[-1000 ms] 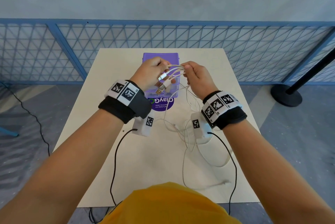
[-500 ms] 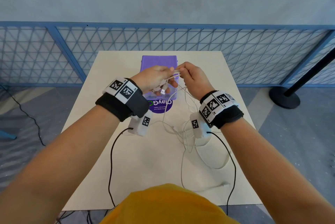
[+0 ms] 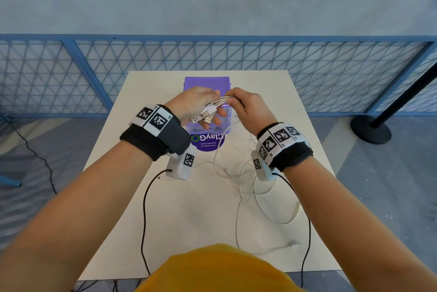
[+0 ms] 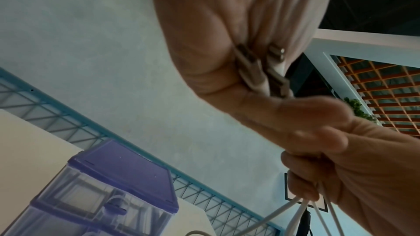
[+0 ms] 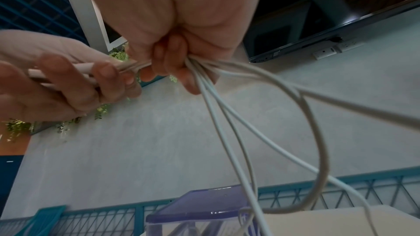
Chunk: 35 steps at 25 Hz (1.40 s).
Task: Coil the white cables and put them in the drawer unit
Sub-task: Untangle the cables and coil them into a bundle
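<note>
Both hands are raised over the table in front of the purple drawer unit (image 3: 206, 83). My left hand (image 3: 201, 107) grips the plug ends of several white cables (image 3: 222, 102); USB plugs (image 3: 206, 118) stick out below its palm. In the left wrist view the plugs (image 4: 256, 71) lie against the palm under the thumb. My right hand (image 3: 246, 107) pinches the same bundle just to the right, and in the right wrist view the cables (image 5: 227, 128) fan down from its curled fingers (image 5: 172, 60). The loose lengths (image 3: 246, 180) trail in loops on the table.
The cream table (image 3: 194, 209) carries a round purple sticker (image 3: 208, 141) in front of the drawer unit (image 5: 204, 209). Black wrist-camera leads (image 3: 144, 209) hang over the near edge. A blue mesh fence (image 3: 307, 74) runs behind; a black post base (image 3: 370, 129) stands right.
The plug ends have slid further out of my left hand and now point down and left. Both hands stay close together above the drawer unit.
</note>
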### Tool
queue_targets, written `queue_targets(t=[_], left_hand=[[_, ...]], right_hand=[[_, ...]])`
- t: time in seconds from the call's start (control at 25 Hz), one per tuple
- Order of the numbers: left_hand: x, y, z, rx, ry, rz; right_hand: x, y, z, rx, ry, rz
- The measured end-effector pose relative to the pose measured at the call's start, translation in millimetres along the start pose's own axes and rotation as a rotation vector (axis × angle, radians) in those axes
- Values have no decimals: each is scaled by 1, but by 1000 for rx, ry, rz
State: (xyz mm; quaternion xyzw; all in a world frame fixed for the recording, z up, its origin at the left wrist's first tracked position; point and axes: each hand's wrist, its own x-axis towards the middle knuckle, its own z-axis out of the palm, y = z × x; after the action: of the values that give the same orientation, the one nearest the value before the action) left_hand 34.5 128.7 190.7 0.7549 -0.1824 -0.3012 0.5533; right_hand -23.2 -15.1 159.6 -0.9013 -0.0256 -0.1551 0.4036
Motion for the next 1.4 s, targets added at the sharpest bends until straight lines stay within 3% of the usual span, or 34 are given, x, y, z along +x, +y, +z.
queue_targets(t=[0.28, 0.44, 0.6, 0.92, 1.24, 1.4], left_hand=[[2, 3, 3, -38, 50, 10], [4, 3, 2, 196, -11, 5], [4, 5, 2, 269, -16, 42], [3, 5, -9, 291, 231, 286], [6, 6, -7, 244, 155, 170], [4, 2, -4, 202, 77, 215]], right_hand=[[2, -4, -1, -32, 44, 29], [4, -6, -1, -48, 17, 52], [6, -12, -5, -34, -45, 39], [7, -12, -5, 36, 2, 84], [8, -16, -3, -27, -46, 93], [9, -13, -6, -20, -15, 89]])
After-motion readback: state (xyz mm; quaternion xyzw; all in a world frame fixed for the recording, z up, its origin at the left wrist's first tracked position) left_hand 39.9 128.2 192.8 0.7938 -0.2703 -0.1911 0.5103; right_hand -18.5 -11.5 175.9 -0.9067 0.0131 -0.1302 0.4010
